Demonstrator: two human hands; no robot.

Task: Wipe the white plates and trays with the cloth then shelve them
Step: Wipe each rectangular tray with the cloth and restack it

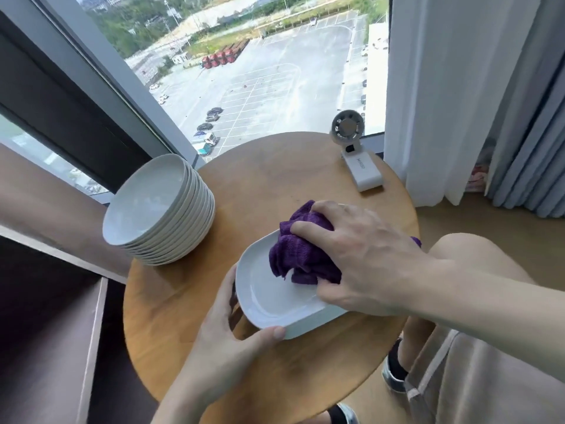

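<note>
A white rounded-rectangular tray [269, 298] is held tilted just above the round wooden table [183, 301]. My left hand [226, 341] grips its near-left edge, thumb on the rim. My right hand [360, 255] holds a bunched purple cloth [302, 255] and presses it onto the tray's inner surface. A stack of several white round plates [162, 209] stands on the table's left side, leaning slightly over the edge.
A small white desk fan [354, 151] stands at the table's far right by the window. A dark shelf unit [61, 316] sits to the left. Curtains [458, 102] hang at the right; my knee [470, 264] is beside the table.
</note>
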